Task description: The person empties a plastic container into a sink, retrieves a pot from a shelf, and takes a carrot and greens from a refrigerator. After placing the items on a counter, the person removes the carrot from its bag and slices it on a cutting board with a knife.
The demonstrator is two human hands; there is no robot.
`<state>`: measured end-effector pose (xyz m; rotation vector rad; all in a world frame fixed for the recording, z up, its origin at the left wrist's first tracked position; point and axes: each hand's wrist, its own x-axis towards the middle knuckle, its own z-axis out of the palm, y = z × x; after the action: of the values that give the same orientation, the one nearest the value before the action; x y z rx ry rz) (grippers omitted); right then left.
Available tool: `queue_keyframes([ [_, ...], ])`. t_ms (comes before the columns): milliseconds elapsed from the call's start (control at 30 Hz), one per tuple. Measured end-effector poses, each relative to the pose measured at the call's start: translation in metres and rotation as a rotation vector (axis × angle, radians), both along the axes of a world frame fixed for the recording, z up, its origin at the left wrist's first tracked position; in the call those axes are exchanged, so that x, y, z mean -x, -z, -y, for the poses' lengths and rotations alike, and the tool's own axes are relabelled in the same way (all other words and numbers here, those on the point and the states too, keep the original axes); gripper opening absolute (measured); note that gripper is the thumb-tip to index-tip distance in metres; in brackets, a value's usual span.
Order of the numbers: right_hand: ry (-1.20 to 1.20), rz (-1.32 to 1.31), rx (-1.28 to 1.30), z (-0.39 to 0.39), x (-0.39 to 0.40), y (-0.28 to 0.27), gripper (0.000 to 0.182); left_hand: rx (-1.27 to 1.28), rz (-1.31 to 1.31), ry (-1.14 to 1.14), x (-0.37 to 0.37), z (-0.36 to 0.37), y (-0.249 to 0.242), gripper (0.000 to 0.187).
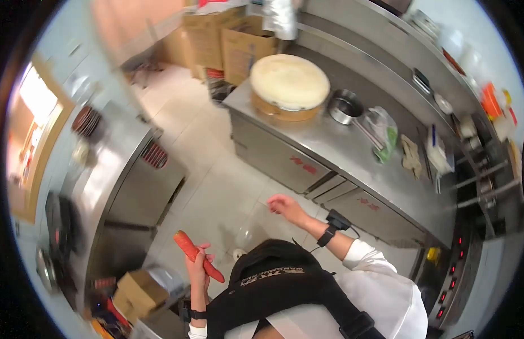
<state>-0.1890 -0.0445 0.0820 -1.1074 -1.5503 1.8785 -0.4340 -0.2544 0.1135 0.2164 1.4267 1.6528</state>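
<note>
On the left of the head view, my left hand [199,265] is wrapped around a long orange-red carrot [187,247]. The carrot slants across the palm, its thick end pointing up and away and its thin end showing past my fingers. Near the middle, my right hand [287,208] hangs above the tiled floor with its fingers loosely bent and nothing visible in them. A black device [336,221] is strapped to my right wrist. Neither hand touches a counter.
A steel counter [352,150] ahead carries a round wooden tub with a pale top [289,85], a saucepan [345,107], a plastic bag [381,133] and gloves [410,155]. Another steel counter [107,164] runs along the left. Cardboard boxes [139,294] stand low at left.
</note>
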Motion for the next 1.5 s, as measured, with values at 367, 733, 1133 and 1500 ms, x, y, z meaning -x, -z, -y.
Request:
queue_keyframes([
  [367, 1.146, 1.037, -0.703, -0.183, -0.295, 0.021, 0.024, 0.072, -0.242, 0.633, -0.022, -0.285, -0.032, 0.03],
  [733, 0.511, 0.715, -0.307, -0.298, -0.303, 0.031, 0.049, 0.103, -0.185, 0.825, -0.133, -0.503, -0.056, 0.028],
  [1133, 0.602, 0.967, -0.261, -0.225, -0.358, -0.054, 0.033, 0.013, -0.104, 1.274, -0.18, -0.615, -0.048, 0.031],
  [1500, 1.124, 1.546, -0.407, -0.259, -0.689, -0.161, 0.04, 0.033, -0.249, 1.235, -0.249, -0.609, -0.022, 0.024],
])
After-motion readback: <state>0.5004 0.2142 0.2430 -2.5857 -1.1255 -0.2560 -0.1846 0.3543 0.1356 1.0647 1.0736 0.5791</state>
